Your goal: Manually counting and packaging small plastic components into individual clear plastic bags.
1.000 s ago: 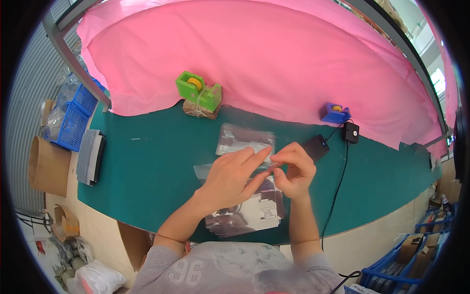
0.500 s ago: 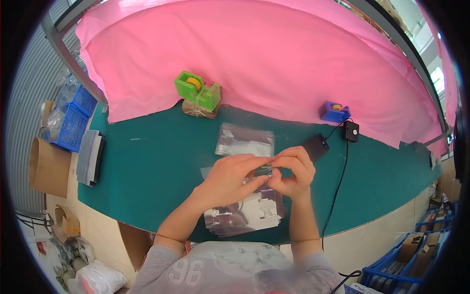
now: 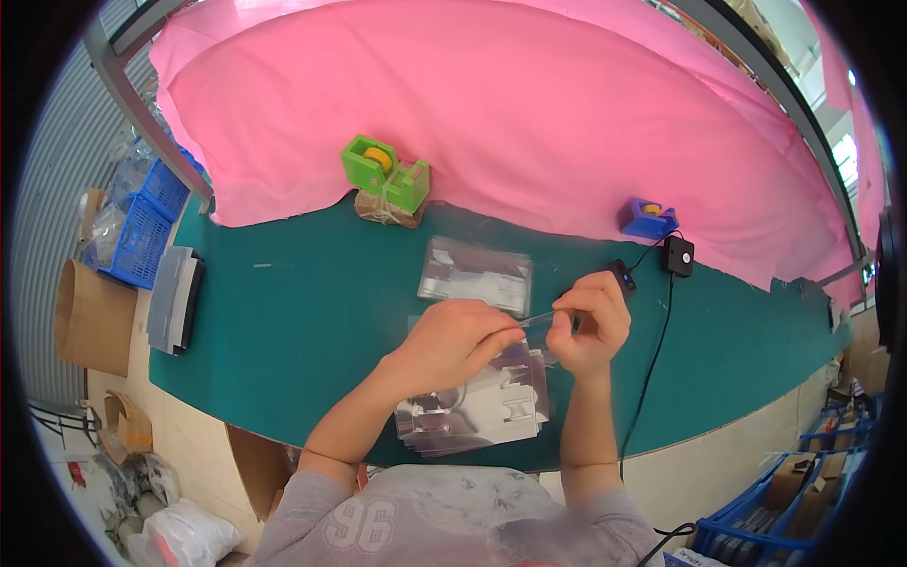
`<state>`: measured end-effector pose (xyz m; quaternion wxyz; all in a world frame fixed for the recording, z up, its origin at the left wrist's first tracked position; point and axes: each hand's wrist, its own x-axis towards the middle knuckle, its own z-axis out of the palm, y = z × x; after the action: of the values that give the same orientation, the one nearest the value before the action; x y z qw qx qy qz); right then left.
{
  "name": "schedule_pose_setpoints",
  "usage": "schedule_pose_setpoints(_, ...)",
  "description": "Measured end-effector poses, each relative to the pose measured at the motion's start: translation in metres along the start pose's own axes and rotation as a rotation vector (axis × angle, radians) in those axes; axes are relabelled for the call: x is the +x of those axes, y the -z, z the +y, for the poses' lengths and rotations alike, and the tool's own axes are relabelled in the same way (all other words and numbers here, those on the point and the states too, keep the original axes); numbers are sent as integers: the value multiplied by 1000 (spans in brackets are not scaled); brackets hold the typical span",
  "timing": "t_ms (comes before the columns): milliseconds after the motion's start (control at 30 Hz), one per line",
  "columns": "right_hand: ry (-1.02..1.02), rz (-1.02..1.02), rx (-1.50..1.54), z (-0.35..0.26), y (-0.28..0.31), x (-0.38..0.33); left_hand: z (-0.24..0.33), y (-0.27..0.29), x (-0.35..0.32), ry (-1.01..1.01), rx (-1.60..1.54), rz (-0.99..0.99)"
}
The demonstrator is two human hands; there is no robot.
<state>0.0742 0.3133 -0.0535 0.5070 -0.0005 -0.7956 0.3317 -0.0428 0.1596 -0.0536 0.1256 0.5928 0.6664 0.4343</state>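
My left hand is closed, thumb against fingers, on a clear plastic sheet that shows between my two hands. To its right, my right hand pinches a thin edge of clear film between thumb and forefinger; whether this is the same piece or a separate strip is hard to tell. Below both hands lies an uneven stack of clear plastic sheets with die-cut shapes. Just beyond the hands, a second pile of clear plastic pieces rests on the green tabletop.
A green tape dispenser tied to a block stands at the back, a blue one further right. A black device and box with a cable lie right. Grey panels stand at the left edge; pink cloth hangs behind.
My right hand has moved right, away from my left, and clear film now spans the gap. My left hand stays almost in place.
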Motion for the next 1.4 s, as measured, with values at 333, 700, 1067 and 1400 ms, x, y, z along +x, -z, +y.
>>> schedule_pose_setpoints(333,-115,-14,-11,2,15,1,2,7,1,55,18,-79)
schedule_pose_setpoints(700,-153,23,18,7,24,3,-2,8,2,-25,17,-61)
schedule_pose_setpoints(1067,-151,109,3,15,34,5,-5,21,3,78,-41,-143)
schedule_pose_setpoints(1400,-218,177,42,21,41,1,-16,28,1,51,-46,-164)
